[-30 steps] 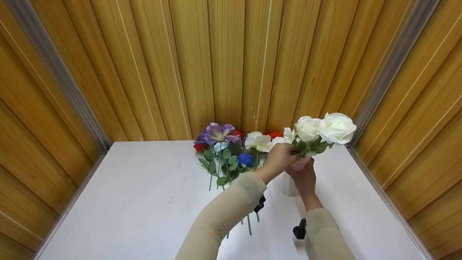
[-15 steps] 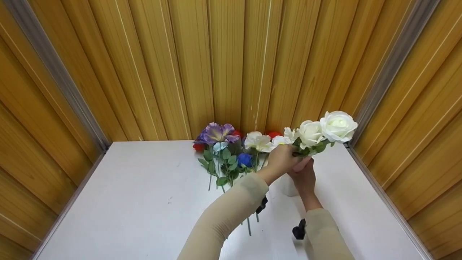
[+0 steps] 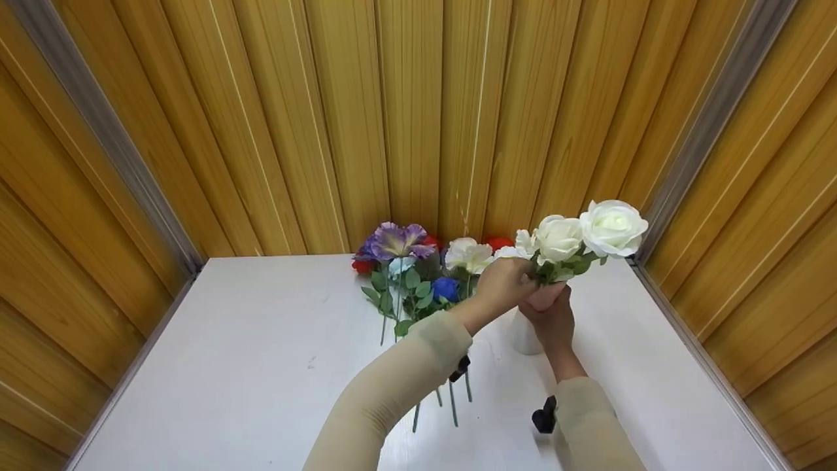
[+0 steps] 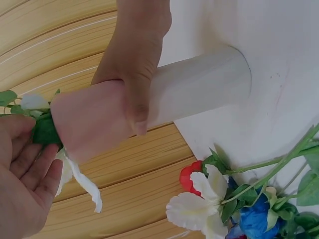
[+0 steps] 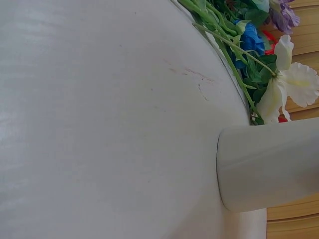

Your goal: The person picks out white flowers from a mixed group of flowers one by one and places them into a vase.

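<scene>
A vase with a pink top and white body (image 4: 199, 87) stands on the white table. My right hand (image 3: 552, 320) grips it around the pink upper part, with the thumb across the front in the left wrist view. White roses (image 3: 613, 229) with green leaves lean out of its mouth to the right. At the rim, my left hand (image 4: 27, 179) holds the green part under the blooms between thumb and curled fingers. A white ruffled petal hangs below that hand in the left wrist view. The stems inside the vase are hidden.
Left of the vase lies a pile of artificial flowers: a purple flower (image 3: 395, 242), a blue rose (image 3: 446, 289), a cream flower (image 3: 468, 255) and red blooms. Their stems point toward the front. Wood-patterned walls (image 3: 412, 118) enclose the table's back and sides.
The left hand and the nearer white rose shift slightly right, then back left. The right hand stays on the vase, and the flower pile keeps its place.
</scene>
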`<move>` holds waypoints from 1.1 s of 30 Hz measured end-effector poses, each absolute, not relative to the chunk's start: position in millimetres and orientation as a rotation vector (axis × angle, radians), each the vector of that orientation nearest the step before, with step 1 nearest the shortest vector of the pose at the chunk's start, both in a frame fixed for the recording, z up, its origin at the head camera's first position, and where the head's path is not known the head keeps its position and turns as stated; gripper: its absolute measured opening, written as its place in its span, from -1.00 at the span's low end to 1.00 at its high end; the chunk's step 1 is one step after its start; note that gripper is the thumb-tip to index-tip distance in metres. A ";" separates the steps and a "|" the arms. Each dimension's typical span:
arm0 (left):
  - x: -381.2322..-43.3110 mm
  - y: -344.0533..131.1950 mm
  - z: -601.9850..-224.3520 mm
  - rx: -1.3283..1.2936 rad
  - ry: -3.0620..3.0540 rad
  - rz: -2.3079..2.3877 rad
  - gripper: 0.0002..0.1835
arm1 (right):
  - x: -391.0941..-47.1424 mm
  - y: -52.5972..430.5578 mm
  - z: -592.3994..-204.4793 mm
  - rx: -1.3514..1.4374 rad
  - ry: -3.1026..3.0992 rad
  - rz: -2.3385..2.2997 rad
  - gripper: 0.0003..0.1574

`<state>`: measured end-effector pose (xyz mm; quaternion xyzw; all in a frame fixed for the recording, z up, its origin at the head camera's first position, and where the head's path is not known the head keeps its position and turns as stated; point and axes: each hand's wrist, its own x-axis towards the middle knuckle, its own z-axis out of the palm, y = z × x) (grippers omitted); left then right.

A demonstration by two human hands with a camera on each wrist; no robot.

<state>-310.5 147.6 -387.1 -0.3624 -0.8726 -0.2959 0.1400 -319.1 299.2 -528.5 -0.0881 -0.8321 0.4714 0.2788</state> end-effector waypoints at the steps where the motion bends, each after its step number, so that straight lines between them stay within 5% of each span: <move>1: -310.4 145.2 -384.4 -1.066 -2.512 -0.862 -0.87 | -318.9 299.5 -528.2 -0.243 -2.224 1.287 0.14; 17: -339.7 103.8 -362.2 -0.909 -2.493 -1.213 -0.76 | -315.7 296.8 -525.9 -0.257 -2.175 1.299 0.10; 33: -381.0 91.8 -430.8 -0.613 -2.614 -1.389 -0.73 | -315.2 294.2 -522.8 -0.364 -2.169 1.380 0.10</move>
